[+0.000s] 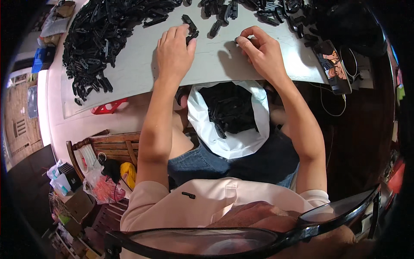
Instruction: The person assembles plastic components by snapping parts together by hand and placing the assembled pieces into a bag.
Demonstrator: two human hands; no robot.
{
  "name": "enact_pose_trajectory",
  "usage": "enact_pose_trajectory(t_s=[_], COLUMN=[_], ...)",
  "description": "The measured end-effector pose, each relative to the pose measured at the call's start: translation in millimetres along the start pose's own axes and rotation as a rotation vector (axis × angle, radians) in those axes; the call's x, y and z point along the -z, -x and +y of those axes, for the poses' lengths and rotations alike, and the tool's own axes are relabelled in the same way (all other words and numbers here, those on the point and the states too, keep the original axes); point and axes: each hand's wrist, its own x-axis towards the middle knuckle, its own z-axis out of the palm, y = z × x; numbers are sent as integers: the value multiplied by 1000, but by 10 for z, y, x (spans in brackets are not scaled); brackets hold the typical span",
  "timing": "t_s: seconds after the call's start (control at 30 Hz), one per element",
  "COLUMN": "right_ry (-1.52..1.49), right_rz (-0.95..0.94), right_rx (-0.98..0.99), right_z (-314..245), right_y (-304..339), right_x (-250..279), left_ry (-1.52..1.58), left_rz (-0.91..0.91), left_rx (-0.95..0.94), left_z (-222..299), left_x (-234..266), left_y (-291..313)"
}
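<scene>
Over the white tabletop [133, 71], my left hand [174, 54] grips a small black plastic part [188, 20] between thumb and fingers; its upper end sticks out past the fingertips. My right hand [263, 52] is pinched to the right of it, apart from the left. A tiny dark bit shows at its fingertips, too small to name. Between my legs stands a white bag [199, 125] with its mouth folded open, and many similar black parts [230, 105] lie inside.
A large heap of black parts [101, 36] covers the table's left side, with smaller clusters [222, 15] along the back. A phone [332, 67] on a white cable lies at the right edge. A wooden chair [112, 146] bearing bags stands at lower left, near a red plastic object [110, 106].
</scene>
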Motion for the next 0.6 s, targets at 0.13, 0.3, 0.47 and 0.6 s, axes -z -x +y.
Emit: enact_pose_trajectory(t_s=[0.13,0.3,0.47,0.6], right_ry=[82,173,217,243], right_rz=[5,78,51,29], right_rx=[50,117,114,127], right_z=[10,15,-26,-9], right_y=[20,15,41,22], right_x=[-27,-49,-37,33], left_ry=[8,131,78,39], left_rz=[-90,-167,-182,-309], left_rx=[107,179,158,43], left_z=[75,54,140,310], left_x=[123,187,426,495], left_y=[27,69,126,216])
